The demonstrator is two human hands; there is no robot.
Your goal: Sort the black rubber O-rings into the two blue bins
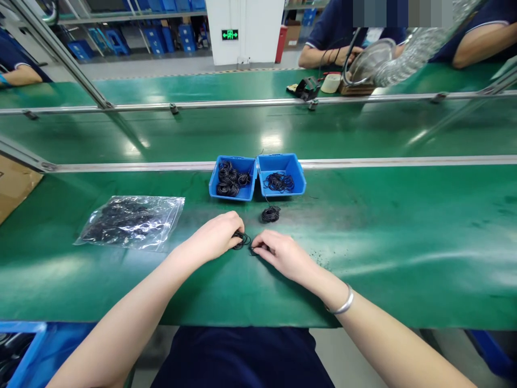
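My left hand (220, 234) is closed on a small coil of black cord (241, 241) just above the green table. Close to its right, my right hand (278, 252) pinches a dark end or loop of cord (252, 250) between thumb and fingers. A separate black coil (270, 214) lies on the table beyond my hands. Behind it stand two blue bins side by side. Several black coils fill the left bin (232, 198), and a looser heap of black cord lies in the right bin (285, 194).
A clear plastic bag (131, 221) of black items lies left on the green table (404, 226). A metal rail (383, 161) runs behind the bins. A cardboard box (16, 186) sits at the left edge. Across the bench, a person's hands work near a clear hose (424, 54).
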